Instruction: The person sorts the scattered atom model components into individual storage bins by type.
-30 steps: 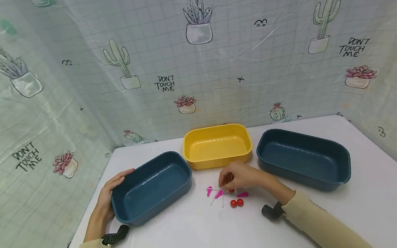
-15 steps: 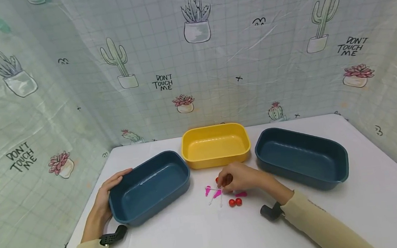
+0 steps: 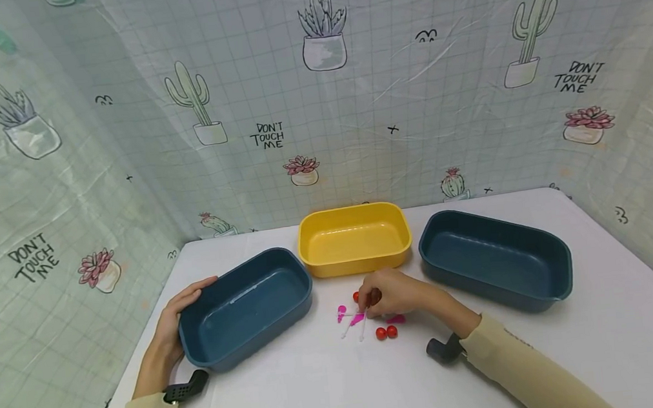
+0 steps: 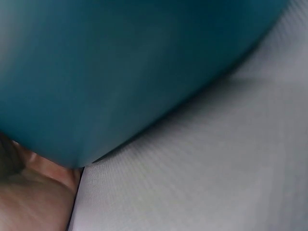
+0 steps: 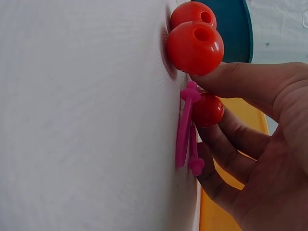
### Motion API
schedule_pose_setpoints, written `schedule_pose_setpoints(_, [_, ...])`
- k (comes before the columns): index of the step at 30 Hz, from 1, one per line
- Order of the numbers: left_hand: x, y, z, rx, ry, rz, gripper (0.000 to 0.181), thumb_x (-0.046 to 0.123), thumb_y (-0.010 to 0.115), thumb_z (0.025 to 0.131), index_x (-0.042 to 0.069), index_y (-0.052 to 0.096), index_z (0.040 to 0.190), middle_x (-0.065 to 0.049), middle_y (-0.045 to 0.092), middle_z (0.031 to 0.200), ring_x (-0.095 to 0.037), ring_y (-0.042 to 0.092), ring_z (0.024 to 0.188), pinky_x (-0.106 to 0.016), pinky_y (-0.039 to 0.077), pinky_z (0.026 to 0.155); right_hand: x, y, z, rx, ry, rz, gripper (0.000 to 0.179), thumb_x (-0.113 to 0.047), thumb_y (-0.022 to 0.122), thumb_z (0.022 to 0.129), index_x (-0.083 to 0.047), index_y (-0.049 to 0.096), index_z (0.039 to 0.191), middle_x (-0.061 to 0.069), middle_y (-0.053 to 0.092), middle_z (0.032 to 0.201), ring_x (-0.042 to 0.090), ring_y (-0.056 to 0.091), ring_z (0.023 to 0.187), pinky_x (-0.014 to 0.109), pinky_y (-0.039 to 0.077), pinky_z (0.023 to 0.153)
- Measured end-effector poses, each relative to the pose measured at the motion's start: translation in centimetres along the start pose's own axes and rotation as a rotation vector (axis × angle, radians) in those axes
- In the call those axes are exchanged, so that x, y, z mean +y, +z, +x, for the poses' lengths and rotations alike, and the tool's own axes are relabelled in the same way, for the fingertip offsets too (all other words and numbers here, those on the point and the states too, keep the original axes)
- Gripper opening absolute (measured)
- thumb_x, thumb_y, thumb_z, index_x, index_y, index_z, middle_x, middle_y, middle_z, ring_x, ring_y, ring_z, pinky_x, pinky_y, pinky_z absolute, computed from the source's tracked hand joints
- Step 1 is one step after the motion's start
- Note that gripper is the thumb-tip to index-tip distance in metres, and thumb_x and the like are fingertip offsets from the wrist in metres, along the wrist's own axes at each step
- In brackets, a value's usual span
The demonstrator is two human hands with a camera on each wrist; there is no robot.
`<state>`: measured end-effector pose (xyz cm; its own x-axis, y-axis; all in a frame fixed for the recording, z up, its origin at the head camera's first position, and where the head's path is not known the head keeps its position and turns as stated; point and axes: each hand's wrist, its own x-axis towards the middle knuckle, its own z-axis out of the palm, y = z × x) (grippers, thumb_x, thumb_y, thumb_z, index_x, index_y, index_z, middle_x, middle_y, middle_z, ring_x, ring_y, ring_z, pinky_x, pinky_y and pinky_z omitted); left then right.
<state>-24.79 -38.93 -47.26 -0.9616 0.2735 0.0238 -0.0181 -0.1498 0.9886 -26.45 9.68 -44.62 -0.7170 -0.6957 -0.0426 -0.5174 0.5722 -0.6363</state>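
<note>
The left hand lies fingers straight against the left blue tray; I can't tell whether the right hand pinches anything. Cotton swabs lie by it, in front of the yellow tray: probably featherlight, bendy; I'd take one mid-shaft. Red beads may roll.

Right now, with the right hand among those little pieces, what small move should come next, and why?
Perhaps raise the right hand gently, straight up: its fingertips are at a white stick, whether they pinch it is hidden, and round red beads nearby could roll.
</note>
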Motion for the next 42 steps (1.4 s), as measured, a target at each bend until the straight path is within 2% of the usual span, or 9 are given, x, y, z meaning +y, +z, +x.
schedule_pose_setpoints(10, [0.0,0.0,0.0,0.002,-0.011,-0.003,0.045,0.020,0.033,0.114,0.010,0.047,0.155,0.013,0.060,0.145,-0.004,0.058,0.132,-0.022,0.052,0.104,0.3,0.1,0.0,-0.003,0.004,0.005,0.010,-0.016,0.083,0.087,-0.026,0.080,0.090,-0.013,0.068,0.088,0.009,0.061,0.081,0.021,0.056,0.075])
schedule_pose_setpoints(20, [0.1,0.0,0.0,0.009,-0.022,-0.020,0.045,0.021,0.033,0.113,0.012,0.048,0.155,0.014,0.060,0.145,-0.004,0.059,0.131,-0.022,0.053,0.103,0.6,-0.1,0.0,-0.020,0.012,0.076,0.010,-0.016,0.081,0.090,-0.025,0.080,0.093,-0.012,0.069,0.088,0.012,0.062,0.081,0.022,0.056,0.074])
schedule_pose_setpoints(28, [0.0,0.0,0.0,0.001,-0.017,-0.011,0.045,0.020,0.032,0.113,0.011,0.047,0.156,0.014,0.059,0.147,-0.003,0.057,0.133,-0.021,0.052,0.104,0.5,-0.4,0.0,-0.018,-0.016,0.110,0.008,-0.015,0.079,0.091,-0.021,0.080,0.097,-0.011,0.072,0.089,0.010,0.063,0.081,0.022,0.057,0.075])
schedule_pose_setpoints(36, [0.1,0.0,-0.1,0.016,-0.013,0.012,0.046,0.022,0.033,0.113,0.011,0.046,0.156,0.015,0.059,0.147,-0.001,0.056,0.133,-0.019,0.050,0.105,-0.2,-0.7,-0.1,0.009,-0.046,0.149,0.007,-0.012,0.078,0.092,-0.015,0.080,0.098,-0.006,0.074,0.090,0.012,0.066,0.075,0.023,0.059,0.070])
schedule_pose_setpoints(42, [0.1,0.0,0.0,0.025,-0.022,0.023,0.046,0.023,0.035,0.113,0.010,0.045,0.157,0.015,0.058,0.147,-0.001,0.056,0.133,-0.020,0.051,0.104,-0.8,-0.9,0.2,0.048,-0.069,0.133,0.006,-0.013,0.076,0.094,-0.013,0.079,0.099,-0.004,0.075,0.090,0.011,0.065,0.075,0.021,0.058,0.076])
